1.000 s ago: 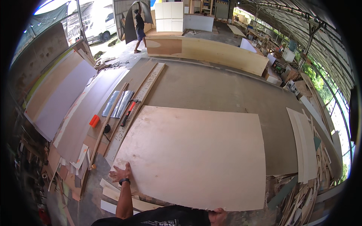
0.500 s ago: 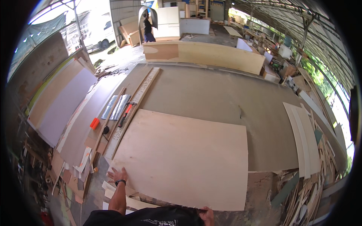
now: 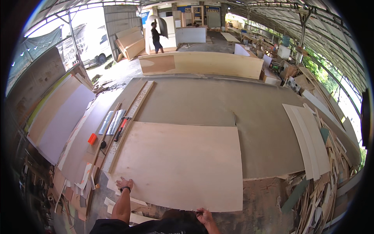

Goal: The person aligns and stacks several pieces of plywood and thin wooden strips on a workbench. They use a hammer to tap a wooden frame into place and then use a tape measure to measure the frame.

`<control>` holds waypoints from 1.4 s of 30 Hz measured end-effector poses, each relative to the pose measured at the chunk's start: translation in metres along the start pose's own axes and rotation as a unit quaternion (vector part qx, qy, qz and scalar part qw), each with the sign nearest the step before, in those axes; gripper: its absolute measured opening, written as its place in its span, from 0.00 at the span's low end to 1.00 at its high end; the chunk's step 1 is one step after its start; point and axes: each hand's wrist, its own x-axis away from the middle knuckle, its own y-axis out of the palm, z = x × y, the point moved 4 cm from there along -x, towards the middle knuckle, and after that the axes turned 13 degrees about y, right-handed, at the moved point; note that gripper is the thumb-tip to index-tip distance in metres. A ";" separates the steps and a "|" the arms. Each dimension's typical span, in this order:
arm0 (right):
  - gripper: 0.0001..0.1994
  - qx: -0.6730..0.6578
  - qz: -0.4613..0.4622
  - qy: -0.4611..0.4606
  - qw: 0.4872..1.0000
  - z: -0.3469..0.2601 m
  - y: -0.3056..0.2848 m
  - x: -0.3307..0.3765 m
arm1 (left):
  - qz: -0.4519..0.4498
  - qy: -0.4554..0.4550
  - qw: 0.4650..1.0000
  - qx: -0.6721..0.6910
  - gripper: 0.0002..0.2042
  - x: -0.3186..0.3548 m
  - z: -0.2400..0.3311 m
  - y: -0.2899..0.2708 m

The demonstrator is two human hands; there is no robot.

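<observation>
A large pale plywood sheet (image 3: 183,163) lies flat on the near part of a broad grey-brown worktable (image 3: 269,128). My left hand (image 3: 124,184), with a dark band at the wrist, rests on the sheet's near left corner, fingers spread. At the near edge, right of the middle, my right hand (image 3: 203,215) is closed on the sheet's rim. Along the sheet's left side runs a long narrow board (image 3: 130,124) dotted with small holes or marks. A hammer (image 3: 121,128) with a red and black handle lies across that board.
Left of the board are an orange block (image 3: 92,139), a small black round item (image 3: 103,144) and a shiny silver sheet (image 3: 112,122). Wood offcuts (image 3: 315,199) pile up at the right, beside pale panels (image 3: 307,140). A long plywood panel (image 3: 210,65) stands beyond; farther back, a person (image 3: 156,37) handles a curved dark panel.
The plywood sheet has slid away from me and turned slightly, its left side now closer along the narrow board. My right hand shows more fully at the near edge. The whole view has shifted.
</observation>
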 end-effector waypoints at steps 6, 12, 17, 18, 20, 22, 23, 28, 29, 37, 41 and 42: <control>0.18 0.032 0.003 0.031 0.999 0.001 0.003 -0.002 | 0.036 0.126 0.990 -0.048 0.44 0.011 0.061 0.008; 0.17 0.145 0.057 0.084 0.984 -0.003 0.016 0.019 | 0.030 0.179 0.983 -0.008 0.43 -0.032 0.154 0.020; 0.23 0.025 0.136 -0.042 0.989 -0.011 0.031 0.055 | 0.049 0.180 0.982 -0.025 0.43 -0.114 0.209 0.015; 0.23 -0.034 0.135 -0.084 0.987 -0.017 0.043 0.067 | 0.061 0.204 0.976 -0.035 0.43 -0.130 0.218 0.017; 0.27 0.000 0.237 -0.097 0.967 -0.011 0.027 0.078 | 0.073 0.229 0.967 -0.081 0.44 -0.145 0.256 0.022; 0.29 0.018 0.359 -0.139 0.923 -0.002 0.052 0.099 | 0.062 0.212 0.971 -0.087 0.45 -0.155 0.294 0.022; 0.28 0.125 0.510 -0.237 0.818 -0.010 0.049 0.107 | 0.049 0.184 0.979 -0.069 0.45 -0.154 0.314 0.019; 0.26 0.503 0.647 -0.472 0.325 -0.078 0.175 0.100 | 0.056 0.164 0.983 -0.064 0.45 -0.178 0.326 0.025; 0.27 0.571 0.608 -0.449 0.319 -0.100 0.195 0.081 | 0.070 0.186 0.977 -0.074 0.45 -0.175 0.326 0.025; 0.35 0.730 0.582 -0.300 0.197 -0.292 0.221 -0.068 | 0.098 0.185 0.972 -0.105 0.45 -0.183 0.329 0.025; 0.36 0.736 0.586 -0.305 0.146 -0.306 0.212 -0.084 | 0.088 0.180 0.973 -0.112 0.45 -0.182 0.335 0.026; 0.37 0.738 0.586 -0.307 0.132 -0.307 0.208 -0.086 | 0.089 0.180 0.973 -0.112 0.45 -0.185 0.335 0.025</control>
